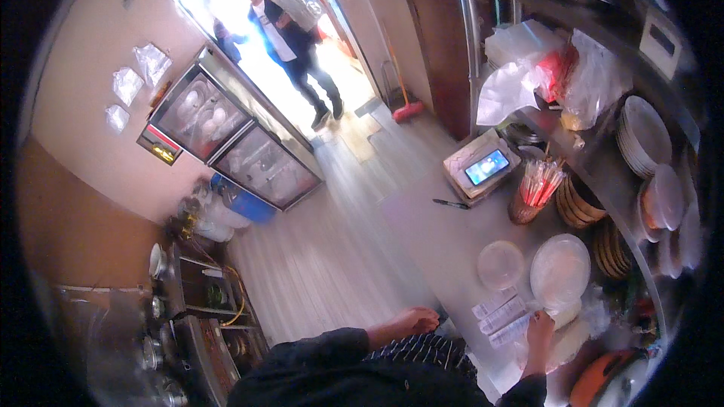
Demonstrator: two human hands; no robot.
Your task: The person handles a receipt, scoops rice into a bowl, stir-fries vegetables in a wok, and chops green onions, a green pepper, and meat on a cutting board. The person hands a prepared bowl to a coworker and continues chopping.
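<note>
Your grey surface (460,249) runs along your right side, its edge slanting away from you. Toward its far end you have a shallow box (457,171), with a dark pen (450,203) just beside it. Next comes a brown holder (523,211) packed with paper-wrapped chopsticks, near stacked brown bowls (575,209). Nearer to you lie a round translucent lid or tub (500,265), a white oval dish (559,271) beside it, and printed paper slips (499,315) below them.
</note>
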